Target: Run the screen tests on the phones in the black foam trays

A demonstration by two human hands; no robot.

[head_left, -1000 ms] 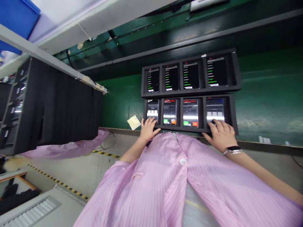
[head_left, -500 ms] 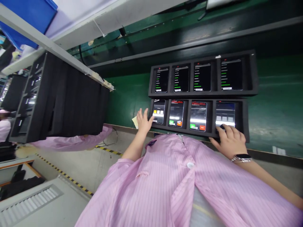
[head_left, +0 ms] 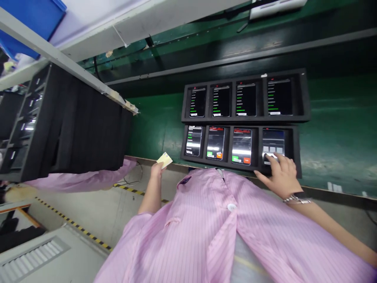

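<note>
My left hand (head_left: 157, 169) pinches a small pale yellow card (head_left: 165, 160) at the bench's front edge. Over the rightmost phone (head_left: 273, 142) of the near black foam tray (head_left: 296, 157), my right hand (head_left: 282, 175) has its fingers spread; a fingertip is at the lower part of the screen, which shows grey squares. Left of it lie two phones (head_left: 242, 143) (head_left: 216, 141) with red text and green and orange-red buttons. The leftmost phone (head_left: 194, 138) shows a list with green lines. Behind, the far foam tray (head_left: 306, 94) holds several phones (head_left: 246, 100) with similar lists.
Black foam trays (head_left: 85, 125) are stacked on the left beside a grey metal post (head_left: 73, 67). A blue bin (head_left: 32, 23) sits upper left. A pink sleeve (head_left: 85, 177) of another person shows below the stack. A rail (head_left: 188, 67) runs behind the phone trays.
My left hand has moved from the leftmost near phone down and left, and now holds the yellow card. That phone's screen went from coloured squares to a list. My right hand stays over the rightmost phone.
</note>
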